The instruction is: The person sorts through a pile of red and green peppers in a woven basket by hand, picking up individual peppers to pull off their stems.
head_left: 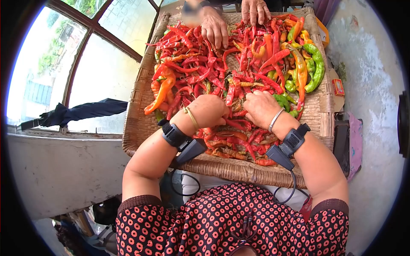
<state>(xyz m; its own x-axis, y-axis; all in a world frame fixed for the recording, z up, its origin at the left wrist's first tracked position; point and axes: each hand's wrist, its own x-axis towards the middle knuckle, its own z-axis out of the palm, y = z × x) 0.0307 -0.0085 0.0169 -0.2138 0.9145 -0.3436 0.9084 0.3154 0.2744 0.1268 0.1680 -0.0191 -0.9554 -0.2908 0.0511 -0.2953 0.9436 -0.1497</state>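
Red peppers (209, 72) lie heaped across a large woven tray (318, 109), with orange peppers (164, 91) at the left and green peppers (316, 68) at the right. My left hand (208, 110) is over the red peppers near the tray's middle, its fingers curled down and closed; what they hold, if anything, is hidden. Just to the right, my right hand (261, 107) has its fingers bent and pressed together among the peppers, and their tips are hidden. The two hands are apart. Smaller, darker peppers (230, 147) lie near the front rim.
Across the tray, another person's two hands (215, 27) touch the far peppers. A dark folded umbrella (85, 112) rests on the window sill at the left. Cables hang from my wrist devices over the front rim. A pink item (355, 147) stands right of the tray.
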